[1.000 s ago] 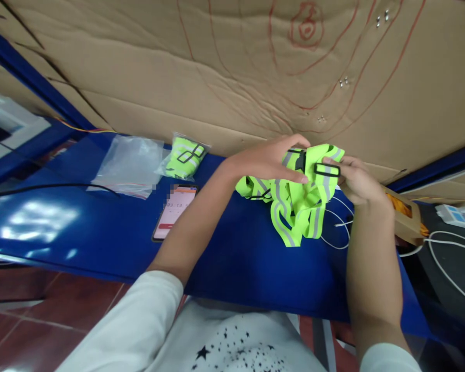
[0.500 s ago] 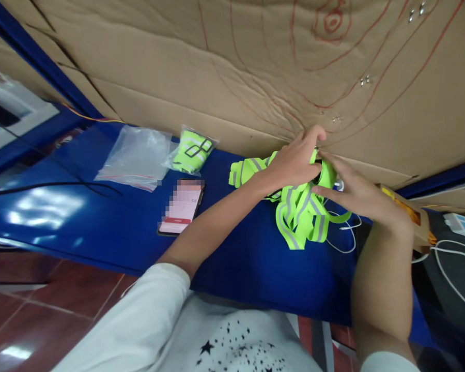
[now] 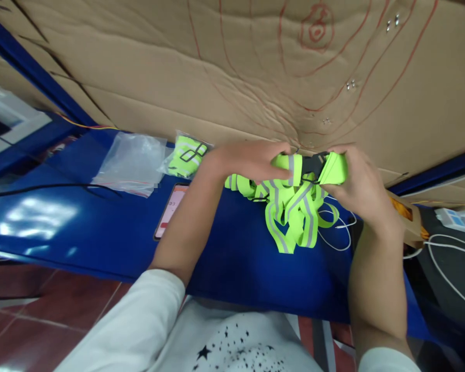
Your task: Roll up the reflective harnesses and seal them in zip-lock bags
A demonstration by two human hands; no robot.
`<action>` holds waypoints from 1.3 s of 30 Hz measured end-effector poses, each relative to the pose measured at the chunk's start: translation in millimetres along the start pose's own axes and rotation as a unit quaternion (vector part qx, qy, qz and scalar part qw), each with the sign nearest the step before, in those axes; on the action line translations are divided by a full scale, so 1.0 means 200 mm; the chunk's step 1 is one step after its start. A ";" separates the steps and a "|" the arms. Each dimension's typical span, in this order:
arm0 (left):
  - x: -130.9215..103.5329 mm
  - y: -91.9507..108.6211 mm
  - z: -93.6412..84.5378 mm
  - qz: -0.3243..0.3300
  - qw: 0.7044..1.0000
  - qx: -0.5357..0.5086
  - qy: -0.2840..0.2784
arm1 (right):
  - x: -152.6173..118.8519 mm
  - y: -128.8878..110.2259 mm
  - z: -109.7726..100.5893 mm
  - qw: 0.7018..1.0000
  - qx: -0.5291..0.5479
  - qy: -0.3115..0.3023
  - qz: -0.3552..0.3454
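While both hands (image 3: 251, 159) (image 3: 363, 182) (curled) grip strap (image 3: 295, 170), buckle (image 3: 313, 165) between

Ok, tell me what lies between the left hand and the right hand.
In the head view, a black buckle lies between the left hand and the right hand, with neon-yellow strap on either side of it.

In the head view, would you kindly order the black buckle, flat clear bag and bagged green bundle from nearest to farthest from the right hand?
1. Black buckle, just left of the right hand.
2. Bagged green bundle, farther left.
3. Flat clear bag, left of the bundle.
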State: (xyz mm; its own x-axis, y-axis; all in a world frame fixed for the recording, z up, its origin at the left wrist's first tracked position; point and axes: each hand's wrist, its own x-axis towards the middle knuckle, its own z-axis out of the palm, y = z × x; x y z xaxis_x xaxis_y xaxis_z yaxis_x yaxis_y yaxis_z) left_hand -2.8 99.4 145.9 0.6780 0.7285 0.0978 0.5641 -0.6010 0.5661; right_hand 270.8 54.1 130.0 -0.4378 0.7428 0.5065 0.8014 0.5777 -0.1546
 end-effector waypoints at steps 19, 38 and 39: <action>0.05 0.17 0.12 0.065 0.967 0.191 0.157 | 0.01 -0.08 0.05 0.994 -0.066 -0.004 0.086; 0.11 0.14 0.19 0.113 0.985 0.099 0.088 | 0.01 -0.04 0.03 0.991 0.025 -0.129 0.031; 0.11 0.13 0.17 0.120 0.986 0.077 0.082 | 0.01 -0.04 0.02 0.991 0.027 -0.125 0.038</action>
State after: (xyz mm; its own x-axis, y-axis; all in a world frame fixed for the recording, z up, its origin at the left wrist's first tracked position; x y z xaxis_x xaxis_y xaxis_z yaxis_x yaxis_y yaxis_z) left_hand 42.8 87.6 134.4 0.7228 0.5942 0.3528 0.4698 -0.7969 0.3797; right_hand 261.4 51.7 127.9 -0.4690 0.8420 0.2665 0.8160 0.5286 -0.2339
